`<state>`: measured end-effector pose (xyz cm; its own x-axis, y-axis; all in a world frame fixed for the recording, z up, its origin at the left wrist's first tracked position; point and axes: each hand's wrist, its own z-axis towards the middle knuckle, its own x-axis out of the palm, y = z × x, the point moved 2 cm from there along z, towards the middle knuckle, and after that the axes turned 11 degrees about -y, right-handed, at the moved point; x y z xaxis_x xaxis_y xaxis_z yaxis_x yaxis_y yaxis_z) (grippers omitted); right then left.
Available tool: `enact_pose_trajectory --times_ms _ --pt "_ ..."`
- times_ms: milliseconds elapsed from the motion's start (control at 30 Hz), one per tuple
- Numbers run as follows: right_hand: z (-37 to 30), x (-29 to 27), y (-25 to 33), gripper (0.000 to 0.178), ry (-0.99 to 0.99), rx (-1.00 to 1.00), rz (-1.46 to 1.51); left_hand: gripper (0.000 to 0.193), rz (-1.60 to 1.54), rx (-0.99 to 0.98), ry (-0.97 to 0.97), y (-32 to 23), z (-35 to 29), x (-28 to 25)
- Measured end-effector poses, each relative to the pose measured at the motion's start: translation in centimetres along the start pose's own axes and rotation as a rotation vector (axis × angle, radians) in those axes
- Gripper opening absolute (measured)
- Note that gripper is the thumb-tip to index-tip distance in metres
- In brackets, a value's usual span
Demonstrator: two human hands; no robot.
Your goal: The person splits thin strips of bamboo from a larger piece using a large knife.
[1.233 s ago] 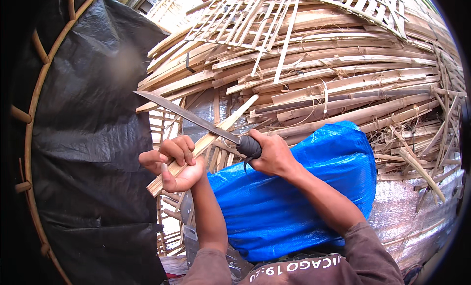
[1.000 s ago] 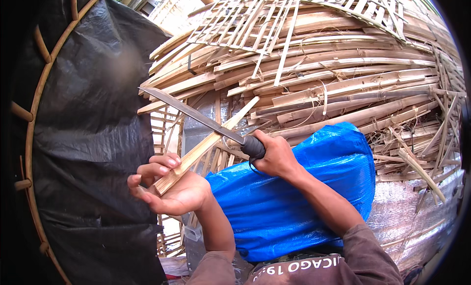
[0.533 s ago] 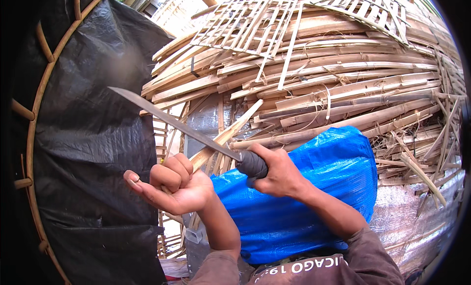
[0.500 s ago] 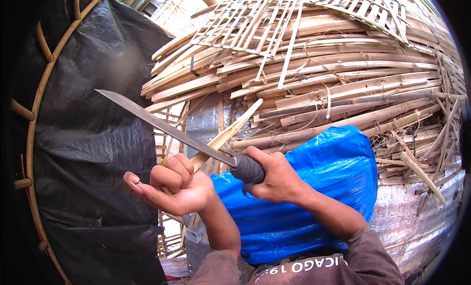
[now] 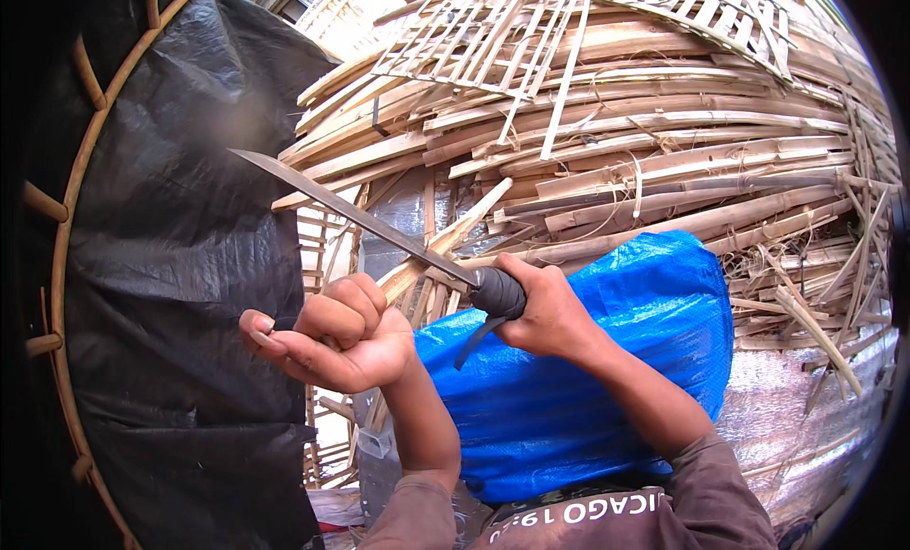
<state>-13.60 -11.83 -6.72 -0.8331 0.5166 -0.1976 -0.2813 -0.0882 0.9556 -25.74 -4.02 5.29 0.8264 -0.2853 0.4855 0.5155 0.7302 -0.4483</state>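
Observation:
My right hand point(image 5: 548, 308) is closed round the dark, tape-wrapped handle of a machete point(image 5: 355, 214). Its long blade points up and to the left, lying across a split bamboo strip point(image 5: 453, 235). A loose tail of black wrapping hangs from the handle. My left hand point(image 5: 332, 337) has its fingers curled round the near end of that strip, palm up, with the thumb stretched out to the left. The strip slants away from me to the upper right; its near end is hidden in the fist.
A blue plastic sheet point(image 5: 578, 379) covers my lap. Beyond it lies a big stack of split bamboo point(image 5: 682, 124), with slatted bamboo panels point(image 5: 483, 38) on top. Black sheeting point(image 5: 190, 294) hangs at the left beside a curved pole point(image 5: 66, 266). Silvery sheeting point(image 5: 796, 417) lies at the right.
My right hand and the machete have shifted to the right and slightly up, sliding the blade along the strip. The wrapping's tail now swings free. My left hand keeps its hold, nearly still.

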Motion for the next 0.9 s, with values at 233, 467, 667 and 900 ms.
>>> enact_pose_trajectory --times_ms 233,467,667,900 --pt "-0.2 -0.8 1.9 0.038 0.03 0.044 -0.03 0.027 -0.006 0.007 -0.041 0.7 0.3 -0.7" --pt "-0.5 0.4 1.4 0.048 -0.037 -0.071 0.023 0.031 -0.027 0.035 -0.006 0.2 -0.5 -0.4" --pt "0.5 -0.2 0.2 0.037 0.006 0.077 -0.147 0.04 0.104 0.028 -0.167 0.9 0.5 -0.8" --pt "0.3 0.2 -0.2 0.036 -0.012 0.043 -0.102 0.039 0.105 0.023 -0.172 0.4 0.2 -0.4"
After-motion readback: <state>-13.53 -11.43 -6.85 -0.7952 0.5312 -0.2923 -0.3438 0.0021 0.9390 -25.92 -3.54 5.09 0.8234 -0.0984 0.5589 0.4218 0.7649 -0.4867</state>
